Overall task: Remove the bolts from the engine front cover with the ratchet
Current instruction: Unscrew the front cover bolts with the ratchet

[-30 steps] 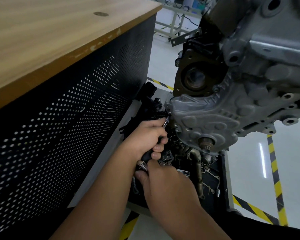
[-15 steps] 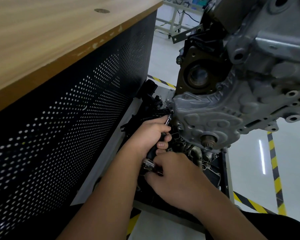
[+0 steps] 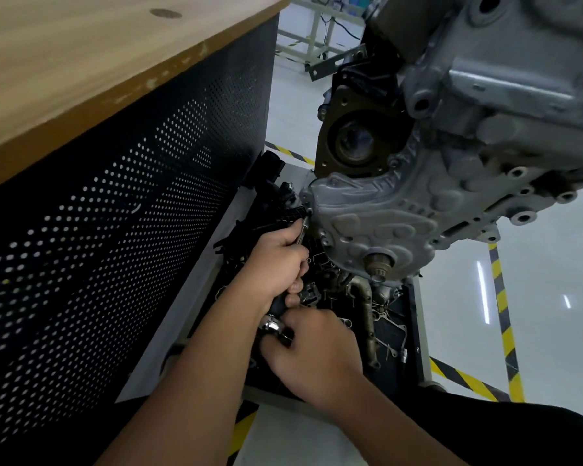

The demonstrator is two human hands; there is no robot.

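Head view: the front cover (image 3: 377, 223) hangs on the engine at upper right, above a black tray (image 3: 396, 344) of loose parts on the floor, beside the bench (image 3: 81, 79) with its perforated black side panel. The left hand (image 3: 276, 264) is curled round the dark shaft of the ratchet (image 3: 273, 326), steadying it; the shaft runs up and away from the person to the cover's lower left edge, where its bright tip (image 3: 304, 227) meets a bolt. The bolt itself is hidden behind the tip and cannot be made out. The right hand (image 3: 313, 354) is clenched on the ratchet's near end, just below the left, with the chrome head showing between the two hands. Both grips hold the tool; neither hand is free.

As for progress, several bosses along the cover's right and lower rim show as open holes (image 3: 522, 216), so those bolts look to be already out, though some may simply be recessed. The cover sits flush on the engine, so at least the bolt under the tool, and likely others out of sight, are left. The step in hand looks like loosening this lower-left bolt; I judge the task partly done.
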